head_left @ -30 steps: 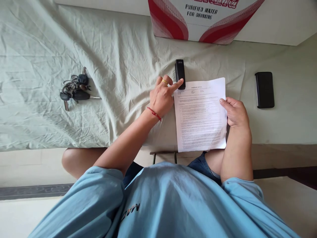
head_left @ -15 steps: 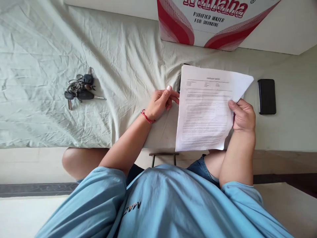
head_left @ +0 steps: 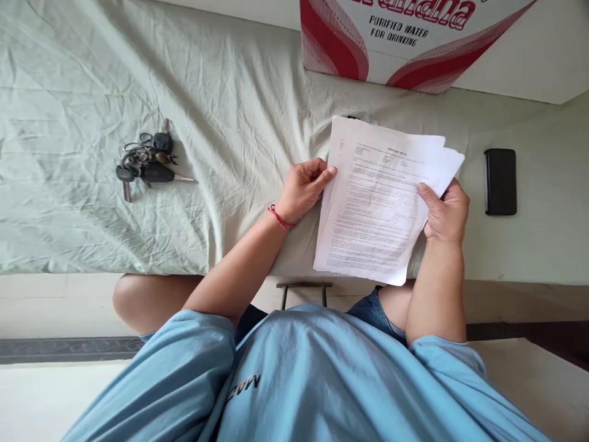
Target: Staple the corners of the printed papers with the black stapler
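Observation:
Several printed paper sheets point(head_left: 368, 215) are held up over the front part of the cloth-covered surface, their edges slightly fanned. My left hand point(head_left: 306, 187), with a red thread bracelet point(head_left: 280, 217) at the wrist, pinches the sheets' left edge, thumb on top. On the opposite side my right hand point(head_left: 446, 209) grips the right edge, its thumb lying on the printed face and its fingers behind. A small bit of a dark object point(head_left: 353, 117) shows past the top edge of the paper; the rest of it is hidden.
A bunch of keys point(head_left: 150, 161) lies on the wrinkled pale cloth point(head_left: 230, 135) at left. To the right of the papers rests a black rectangular case or phone point(head_left: 500, 182). A red and white drinking-water carton point(head_left: 400, 52) stands at the back.
My left hand, earlier beside the papers with its thumb raised, now grips their left edge. The sheets have shifted slightly left and fanned apart, showing a second corner at top right.

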Available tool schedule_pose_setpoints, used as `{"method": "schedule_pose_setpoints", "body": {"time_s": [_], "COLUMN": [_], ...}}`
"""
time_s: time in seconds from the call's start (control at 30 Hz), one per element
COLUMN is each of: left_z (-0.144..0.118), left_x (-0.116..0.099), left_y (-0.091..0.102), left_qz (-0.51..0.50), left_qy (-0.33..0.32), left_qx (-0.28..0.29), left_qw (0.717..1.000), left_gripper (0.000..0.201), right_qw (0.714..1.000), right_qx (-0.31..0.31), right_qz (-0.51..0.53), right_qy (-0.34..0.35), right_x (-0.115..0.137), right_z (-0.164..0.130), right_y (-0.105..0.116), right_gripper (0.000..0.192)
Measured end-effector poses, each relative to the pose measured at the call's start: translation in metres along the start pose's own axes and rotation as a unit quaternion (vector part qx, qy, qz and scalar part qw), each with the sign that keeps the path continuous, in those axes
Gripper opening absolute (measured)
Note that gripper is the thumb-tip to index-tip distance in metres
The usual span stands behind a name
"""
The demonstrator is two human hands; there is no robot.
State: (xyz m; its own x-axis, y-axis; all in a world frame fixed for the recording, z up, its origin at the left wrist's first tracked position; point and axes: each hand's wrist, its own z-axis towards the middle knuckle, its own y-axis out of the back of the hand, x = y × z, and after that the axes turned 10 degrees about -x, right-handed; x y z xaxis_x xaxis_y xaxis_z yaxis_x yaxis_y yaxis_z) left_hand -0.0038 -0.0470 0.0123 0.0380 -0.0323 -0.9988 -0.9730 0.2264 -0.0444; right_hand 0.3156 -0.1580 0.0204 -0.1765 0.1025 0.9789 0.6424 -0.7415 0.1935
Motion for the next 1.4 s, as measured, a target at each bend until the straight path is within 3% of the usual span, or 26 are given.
{"method": "schedule_pose_setpoints", "body": {"time_s": [0.2,0.47,0.73,0.97,1.17,1.4], "left_z": [0.004,0.007,0.003,0.002,-0.002,-0.002], "left_x": [0.000,0.004,-0.003,-0.004,-0.007,0.000], "left_y": [0.005,0.003,0.006,0.006,0.004,0.002], "left_qz": [0.001,0.006,0.014,0.039,0.044,0.064], "left_qy": [0.043,0.045,0.030,0.009,-0.016,-0.036], "left_qx": [0.016,-0.004,0.017,0.030,0.031,0.017], "left_qw": [0.999,0.999,0.999,0.999,0.998,0.997], "left_gripper": [0.052,0.028,0.058,0.061,0.082,0.088], "right_qw": [0.994,0.976,0.982,0.982,0.982,0.982], "right_qx": [-0.066,-0.117,-0.110,-0.113,-0.119,-0.116], "right_qz": [-0.059,-0.139,-0.079,-0.085,-0.096,-0.082], "right_qy": [0.070,0.120,0.132,0.127,0.115,0.127], "right_x": [0.007,0.022,0.027,0.025,0.026,0.018], "right_z": [0.002,-0.002,-0.009,-0.012,-0.015,-0.015], "right_y": [0.004,0.008,0.001,-0.008,-0.013,-0.014], "right_gripper": [0.049,0.048,0.033,0.042,0.051,0.055]}}
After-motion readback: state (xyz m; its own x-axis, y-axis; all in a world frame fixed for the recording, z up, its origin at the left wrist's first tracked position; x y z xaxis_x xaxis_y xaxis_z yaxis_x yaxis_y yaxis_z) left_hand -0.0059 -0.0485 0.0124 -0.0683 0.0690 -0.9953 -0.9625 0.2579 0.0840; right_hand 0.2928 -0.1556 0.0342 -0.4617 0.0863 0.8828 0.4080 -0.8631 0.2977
